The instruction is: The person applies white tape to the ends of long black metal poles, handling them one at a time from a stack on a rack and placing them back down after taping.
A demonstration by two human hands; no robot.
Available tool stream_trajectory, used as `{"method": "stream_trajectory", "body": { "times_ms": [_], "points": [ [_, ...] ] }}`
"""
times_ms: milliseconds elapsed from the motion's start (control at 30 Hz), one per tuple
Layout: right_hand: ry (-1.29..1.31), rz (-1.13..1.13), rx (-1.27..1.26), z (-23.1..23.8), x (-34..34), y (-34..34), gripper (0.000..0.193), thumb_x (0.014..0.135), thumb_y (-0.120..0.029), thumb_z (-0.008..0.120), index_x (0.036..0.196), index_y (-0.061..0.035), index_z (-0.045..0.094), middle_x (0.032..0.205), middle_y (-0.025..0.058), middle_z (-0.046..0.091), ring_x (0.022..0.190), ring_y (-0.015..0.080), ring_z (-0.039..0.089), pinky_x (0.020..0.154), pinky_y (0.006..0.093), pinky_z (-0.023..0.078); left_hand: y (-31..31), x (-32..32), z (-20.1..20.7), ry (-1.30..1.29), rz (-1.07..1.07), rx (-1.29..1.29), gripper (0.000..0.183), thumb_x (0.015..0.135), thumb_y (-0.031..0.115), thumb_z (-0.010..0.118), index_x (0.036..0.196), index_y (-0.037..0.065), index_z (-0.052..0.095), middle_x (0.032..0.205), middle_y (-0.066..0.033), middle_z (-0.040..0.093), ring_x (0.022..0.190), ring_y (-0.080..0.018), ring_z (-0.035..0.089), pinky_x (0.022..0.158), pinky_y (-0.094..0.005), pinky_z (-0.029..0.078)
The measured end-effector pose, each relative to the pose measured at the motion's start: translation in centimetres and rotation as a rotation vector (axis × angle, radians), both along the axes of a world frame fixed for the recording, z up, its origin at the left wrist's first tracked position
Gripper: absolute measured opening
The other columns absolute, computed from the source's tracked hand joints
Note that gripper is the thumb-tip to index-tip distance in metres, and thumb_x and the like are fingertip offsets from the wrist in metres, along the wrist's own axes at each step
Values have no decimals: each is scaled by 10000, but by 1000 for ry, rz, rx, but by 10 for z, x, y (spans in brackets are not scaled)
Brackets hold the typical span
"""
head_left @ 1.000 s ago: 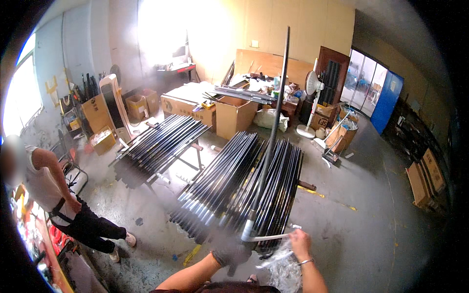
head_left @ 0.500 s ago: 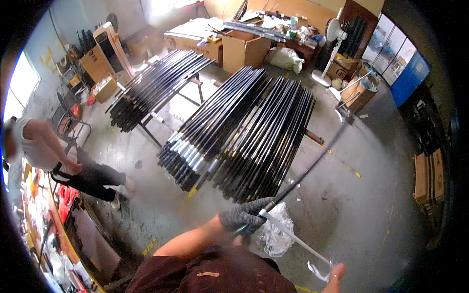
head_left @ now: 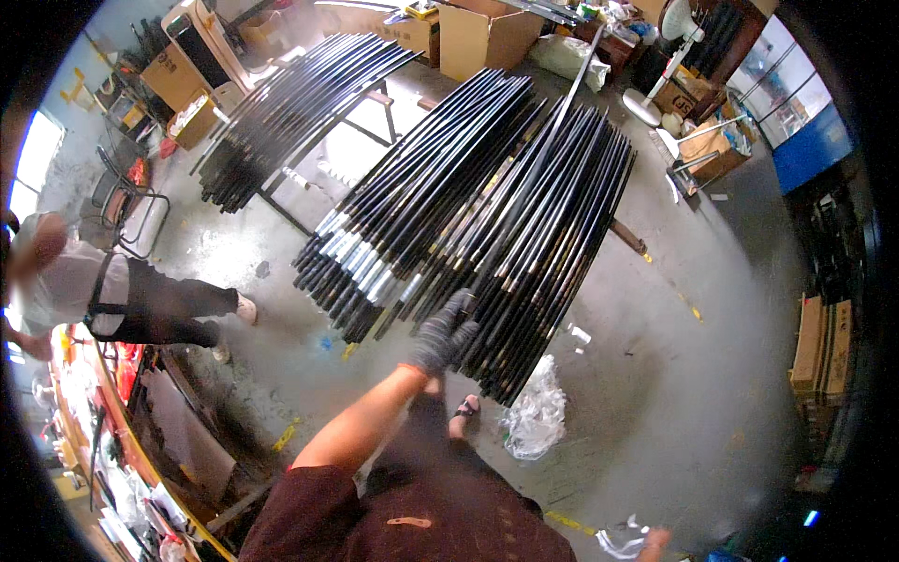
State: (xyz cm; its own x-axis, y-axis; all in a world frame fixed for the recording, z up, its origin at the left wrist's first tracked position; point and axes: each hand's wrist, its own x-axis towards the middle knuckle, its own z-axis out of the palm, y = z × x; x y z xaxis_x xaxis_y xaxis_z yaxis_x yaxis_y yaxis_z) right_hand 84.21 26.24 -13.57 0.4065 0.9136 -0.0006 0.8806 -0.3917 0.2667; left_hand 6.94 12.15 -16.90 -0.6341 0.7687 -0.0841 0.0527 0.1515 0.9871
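The left hand [head_left: 442, 334], in a dark grey knit glove, sits just left of the frame's centre with its fingers curled around the near end of a long black rod [head_left: 541, 155], clamped on it where the rod meets the heap. The right hand [head_left: 654, 541] shows only as a sliver at the lower right edge, and whether it is open or closed I cannot tell. The held rod runs from the glove up and to the right, across the stack, toward the top of the frame. It looks like a stiff, smooth metal tube, probably slippery and likely to swing at the far end, so a grip near one end wants a second grip further along. Beneath it, filling the centre, lies a stack of black rods [head_left: 449, 215] on a stand, some with silvery ends. A second bundle [head_left: 290, 103] lies at upper left. Crumpled clear plastic [head_left: 536, 417] rests on the concrete floor [head_left: 693, 393] below the stack. A co-worker [head_left: 112, 295] bends at the left edge; cardboard boxes [head_left: 487, 37] stand along the top.
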Motion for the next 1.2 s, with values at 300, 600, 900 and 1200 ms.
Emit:
{"method": "stream_trajectory", "body": {
  "times_ms": [300, 600, 900, 1200],
  "points": [
    [339, -134, -160, 27, -109, -80, 75, 775, -86, 606, 783, -12, 596, 731, 119, 601, 633, 241, 568, 546, 356, 455, 64, -96, -54, 535, -119, -860, 598, 844, 108, 512, 1416, 153, 345, 1164, -199, 582, 937, -369, 619, 803, -466, 484],
    [636, -282, -241, 45, -165, -97, 83, 801, -99, 584, 750, -34, 582, 694, 73, 565, 590, 158, 521, 509, 310, 429, 83, -115, -139, 546, -67, -672, 523, 825, 82, 534, 1340, 124, 453, 1280, -178, 505, 1088, -379, 537, 942, -456, 429],
    [789, 163, -333, -46, -210, -21, 64, 789, -66, 633, 769, -23, 592, 699, 21, 548, 637, 110, 509, 568, 268, 425, -38, -61, -103, 530, 56, -287, 489, 799, 199, 658, 1245, 66, 509, 1226, -191, 517, 1140, -363, 484, 985, -429, 391],
    [927, 59, -351, -56, -322, 71, 164, 876, -222, 628, 910, -62, 624, 791, 12, 586, 728, 114, 528, 620, 254, 423, -135, -44, -149, -1101, 951, -361, 458, 869, 360, 656, 1147, 11, 556, 1181, -121, 582, 1067, -284, 568, 829, -382, 510]
  ]
}}
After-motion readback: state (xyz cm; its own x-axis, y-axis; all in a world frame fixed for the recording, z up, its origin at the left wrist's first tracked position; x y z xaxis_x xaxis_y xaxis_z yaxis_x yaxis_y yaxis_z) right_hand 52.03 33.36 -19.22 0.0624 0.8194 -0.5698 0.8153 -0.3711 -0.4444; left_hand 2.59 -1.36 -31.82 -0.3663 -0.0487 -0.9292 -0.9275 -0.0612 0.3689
